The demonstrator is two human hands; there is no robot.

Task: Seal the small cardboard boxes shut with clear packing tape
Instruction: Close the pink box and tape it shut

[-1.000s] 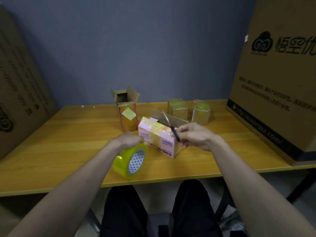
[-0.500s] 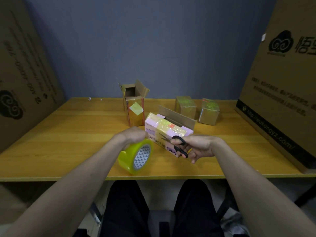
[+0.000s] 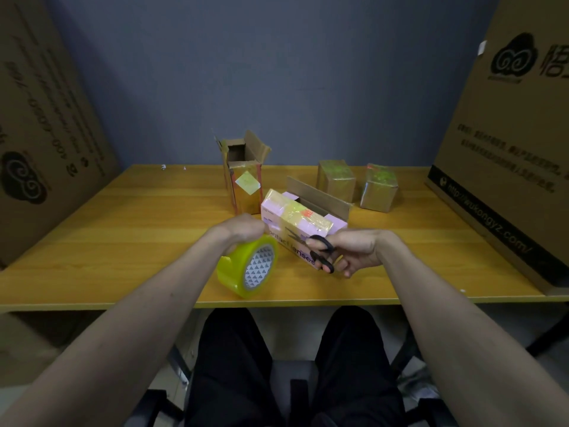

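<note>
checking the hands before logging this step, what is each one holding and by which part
Left hand grips the tape roll over its upper rim. Right hand holds the scissors by their black handle loops.

Both bare forearms extend forward from the lower corners, converging toward centre. Left hand: knuckles up, fingers curled down over the top of the tape roll, gripping it. Right hand: at 3 o'clock of the left, palm turned inward, thumb and fingers through the handles of the black scissors, lower fingers loosely extended.
</note>
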